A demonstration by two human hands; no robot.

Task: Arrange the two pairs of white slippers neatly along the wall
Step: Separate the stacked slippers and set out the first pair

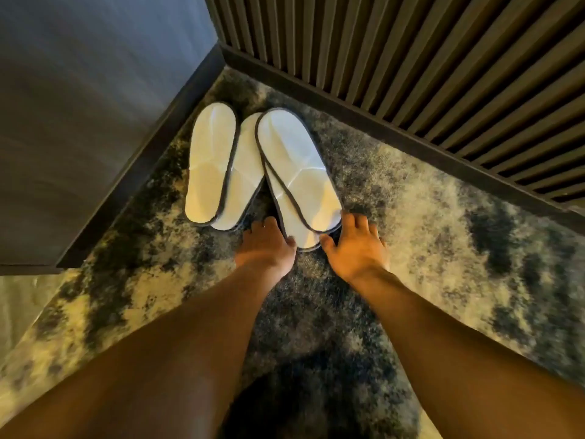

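Observation:
Two pairs of flat white slippers with dark trim lie on the carpet in a corner. The left pair [211, 166] lies overlapped beside the dark skirting of the left wall. The right pair [294, 172] is stacked, one slipper on the other, angled toward the corner. My left hand [266, 245] touches the near end of the right pair from the left, fingers spread. My right hand [357, 245] flanks the same end from the right, thumb against the edge. Neither hand has lifted a slipper.
A smooth dark wall [79, 122] runs along the left and a slatted wooden wall [411, 58] along the back right, meeting at a corner. The mottled grey and cream carpet [443, 217] stretches to the right along the slatted wall.

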